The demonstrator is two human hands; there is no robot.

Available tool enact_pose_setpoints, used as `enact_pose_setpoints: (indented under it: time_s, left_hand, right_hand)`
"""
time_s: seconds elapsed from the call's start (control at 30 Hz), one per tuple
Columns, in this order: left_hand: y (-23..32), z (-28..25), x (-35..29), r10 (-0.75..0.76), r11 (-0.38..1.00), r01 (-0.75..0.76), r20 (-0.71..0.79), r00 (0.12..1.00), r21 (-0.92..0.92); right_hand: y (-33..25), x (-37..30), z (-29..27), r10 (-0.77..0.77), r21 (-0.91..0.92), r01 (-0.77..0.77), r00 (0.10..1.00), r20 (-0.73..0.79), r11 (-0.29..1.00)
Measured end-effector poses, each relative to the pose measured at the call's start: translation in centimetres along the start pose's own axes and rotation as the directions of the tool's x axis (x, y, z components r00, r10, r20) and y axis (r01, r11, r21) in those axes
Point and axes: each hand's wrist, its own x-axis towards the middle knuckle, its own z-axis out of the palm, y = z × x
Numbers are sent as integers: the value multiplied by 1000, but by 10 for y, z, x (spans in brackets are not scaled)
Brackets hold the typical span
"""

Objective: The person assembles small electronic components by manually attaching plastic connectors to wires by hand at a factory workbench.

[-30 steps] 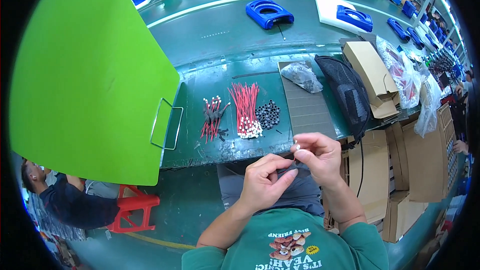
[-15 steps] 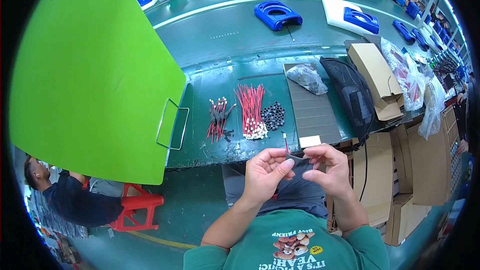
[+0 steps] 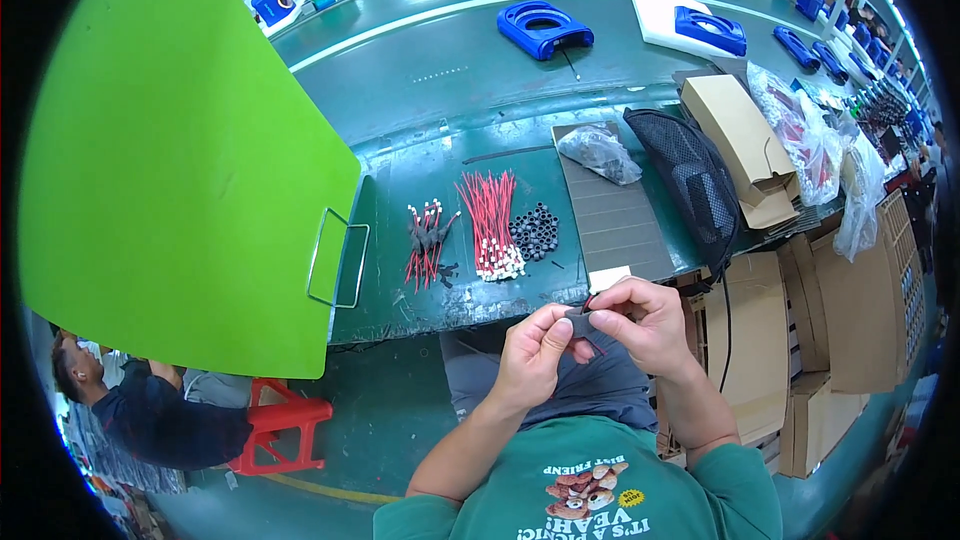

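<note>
My left hand (image 3: 535, 348) and my right hand (image 3: 642, 325) meet just in front of the bench edge, both closed in a pinch. Between their fingertips is a dark grey strip (image 3: 579, 323), folded against a thin red-and-black wire whose white connector end sticks out beside my right fingers. How far the strip goes round the wire is hidden. Beyond my hands on the bench lie a bundle of red wires (image 3: 487, 210) with white connectors, a pile of short black tubes (image 3: 535, 231), and, farther left, several red wires wrapped in dark grey material (image 3: 430, 238).
A tall green board (image 3: 190, 170) with a metal handle stands left. Right of the tubes are grey cardboard (image 3: 622, 225) with a plastic bag, a black mesh bag (image 3: 690, 185) and a cardboard box (image 3: 740, 145). A blue housing (image 3: 545, 30) lies farther back. A person sits on a red stool at left.
My hands have drawn closer together, and the strip is now folded at the wire between both sets of fingertips. The wire's connector end now leans toward my right hand. The view has shifted slightly.
</note>
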Motion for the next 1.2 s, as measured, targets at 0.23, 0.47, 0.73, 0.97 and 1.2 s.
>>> enact_pose_setpoints:
  time_s: [0.23,0.47,0.73,0.97,1.2]
  left_hand:
    - [-6,4,1,46,997,-51,-73,996,-63]
    - [-13,-1,3,-122,905,110,-3,993,-411]
    - [-17,-2,2,-20,981,3,-89,996,-192]
    - [-8,-2,-3,-36,999,34,-55,998,-33]
    - [-8,-10,-4,-76,991,93,172,982,-92]
  right_hand:
    - [3,1,-4,-108,-37,107,994,-26,994]
    - [6,2,-1,-83,-13,83,996,-10,996]
    - [8,3,1,-77,-8,77,996,-46,997]
    - [11,4,2,-14,29,15,999,-33,999]
    - [10,9,-3,92,266,-129,984,150,955]
